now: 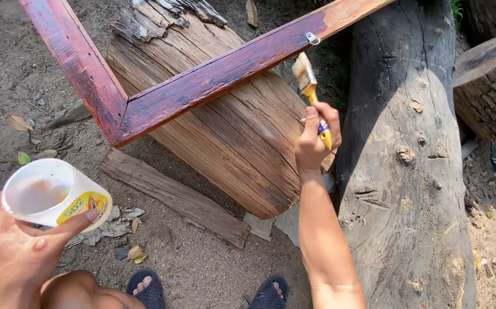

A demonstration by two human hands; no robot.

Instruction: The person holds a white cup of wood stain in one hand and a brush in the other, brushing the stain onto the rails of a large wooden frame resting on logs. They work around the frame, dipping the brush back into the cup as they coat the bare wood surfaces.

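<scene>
Two hands: paintbrush point(311, 91), white tub point(53, 194), red frame point(202, 86).

1. I see the paintbrush point(311, 91): yellow handle, pale flat bristles, tilted with bristles up and away, held just below the frame's upper rail.
2. I see the plastic tub point(53, 194): white, translucent, open-topped, yellow label on its side, tipped toward the camera at lower left, a thin film of liquid inside.
3. I see the wooden frame point(202, 86): corner joint stained glossy dark red, resting on a weathered log; its far end is unstained pale wood.
</scene>
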